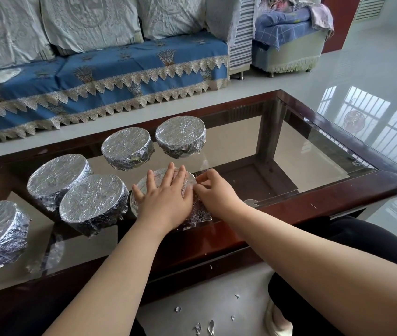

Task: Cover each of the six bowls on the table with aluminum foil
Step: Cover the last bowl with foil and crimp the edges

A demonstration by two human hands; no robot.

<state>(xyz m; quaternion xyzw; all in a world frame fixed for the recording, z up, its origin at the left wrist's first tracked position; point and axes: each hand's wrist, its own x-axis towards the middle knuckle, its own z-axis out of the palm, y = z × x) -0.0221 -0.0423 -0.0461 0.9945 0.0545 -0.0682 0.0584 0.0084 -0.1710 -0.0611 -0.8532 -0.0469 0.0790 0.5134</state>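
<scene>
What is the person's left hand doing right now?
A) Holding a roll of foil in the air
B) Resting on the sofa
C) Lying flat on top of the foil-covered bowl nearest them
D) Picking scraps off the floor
C: the left hand lies with fingers spread on the foil top of the nearest bowl, while the right hand pinches the foil at that bowl's right edge.

I have one view only, head-worn and wide-angle, looking forward and down from close above the near edge of the glass table (338, 190), facing the sofa (119, 69) beyond it, floor at right
</scene>
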